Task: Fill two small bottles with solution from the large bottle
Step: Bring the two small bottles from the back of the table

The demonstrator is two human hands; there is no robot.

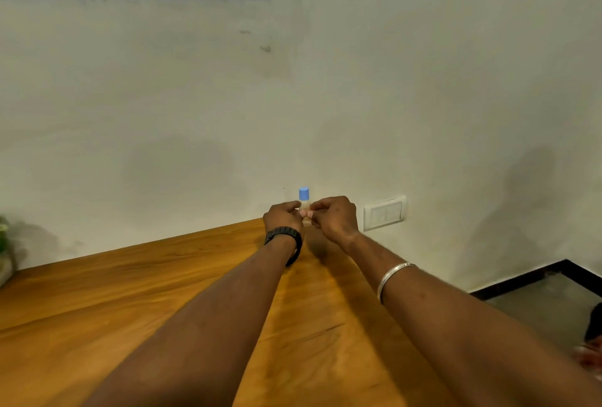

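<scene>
Head view: both hands, left [282, 215] and right [333, 215], pinch a small clear plastic bottle with a blue cap [304, 203] at the wooden worktop's [163, 292] far edge, probably needing uncapping before filling.

A single wide-angle view looks from the person's head forward and slightly down along both outstretched forearms toward the off-white plaster wall [325, 97]. The orange-brown wooden desk [130, 309] fills the lower part, running away to that wall, its lines bowed by the lens. The far desk edge at the wall sits small and distant. Right of the desk, grey floor [537, 309] shows below the wall.
</scene>
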